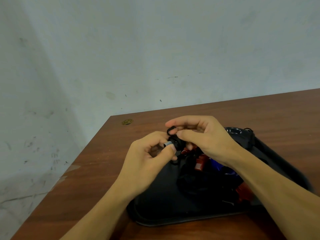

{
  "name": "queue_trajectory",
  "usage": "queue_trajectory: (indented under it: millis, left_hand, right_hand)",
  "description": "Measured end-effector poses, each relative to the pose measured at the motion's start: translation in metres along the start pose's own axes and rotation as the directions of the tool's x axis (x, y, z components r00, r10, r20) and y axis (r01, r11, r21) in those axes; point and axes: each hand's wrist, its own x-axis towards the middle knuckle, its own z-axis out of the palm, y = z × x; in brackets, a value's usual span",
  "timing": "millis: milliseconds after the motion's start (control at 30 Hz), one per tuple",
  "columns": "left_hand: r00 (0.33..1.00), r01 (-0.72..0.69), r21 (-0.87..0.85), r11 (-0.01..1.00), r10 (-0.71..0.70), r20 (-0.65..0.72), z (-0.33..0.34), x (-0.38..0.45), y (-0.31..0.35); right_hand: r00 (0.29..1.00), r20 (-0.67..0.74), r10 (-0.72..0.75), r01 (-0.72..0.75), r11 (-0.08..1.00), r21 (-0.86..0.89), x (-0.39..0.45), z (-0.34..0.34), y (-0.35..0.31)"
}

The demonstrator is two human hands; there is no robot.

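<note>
My left hand (pixel 149 158) pinches small grey-capped toggle (pixel 167 144) between thumb and fingertips. My right hand (pixel 202 135), fingers curled, pinches loop of black cord (pixel 170 131) just above toggle. Both held over far end of dark tray (pixel 173 221) on wooden table (pixel 259 111). Red pieces (pixel 199 163) beneath my right wrist.

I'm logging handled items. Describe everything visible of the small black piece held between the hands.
The small black piece is dark and partly hidden, with a short pale grey cylindrical end and a thin black cord loop curling above it. The left hand pinches the grey end; the right hand pinches the cord loop. It is held in the air over the black tray. Its material is too blurred to tell.
</note>
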Motion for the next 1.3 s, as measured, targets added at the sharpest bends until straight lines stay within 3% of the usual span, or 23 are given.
queue_trajectory:
  millis: [100,267,467,633,833,967,1100,1300]
  left_hand:
    - [0.989,0.11,-0.263,0.959,-0.132,-0.068,0.006,0.001,0.005]
    - [0.901,0.214,-0.604,0.767,-0.395,-0.182,0.02,0.002,0.016]
    - [0.876,0.351,-0.588,0.729,-0.477,-0.068,0.033,0.001,0.018]
    - [0.868,0.307,-0.548,0.778,-0.465,-0.174,0.025,0.003,0.018]
    - [0.814,0.291,-0.678,0.675,-0.547,-0.195,0.017,0.006,0.022]
    - [0.818,0.329,-0.719,0.612,-0.565,-0.106,0.016,0.006,0.023]
    - [0.81,0.35,-0.789,0.505,-0.586,-0.016,0.013,0.006,0.023]
    - [0.799,0.348,-0.871,0.348,-0.595,0.082,0.009,0.005,0.024]
  right_hand:
    - [0.997,-0.042,-0.061,0.06,0.997,-0.038,-0.002,0.003,0.001]
    - [0.974,-0.197,-0.11,0.118,0.993,0.029,-0.001,0.025,0.007]
    - [0.957,-0.278,-0.081,0.077,0.997,-0.024,-0.004,0.039,0.013]
    - [0.962,-0.249,-0.115,0.112,0.993,-0.026,-0.004,0.041,0.01]
    - [0.939,-0.302,-0.165,0.145,0.986,-0.087,0.002,0.027,0.007]
    - [0.964,-0.206,-0.169,0.124,0.969,-0.214,0.001,0.024,0.011]
    - [0.989,-0.045,-0.14,0.127,0.969,-0.212,-0.002,0.025,0.01]
    - [0.95,0.144,-0.278,0.309,0.911,-0.274,-0.008,0.023,0.008]
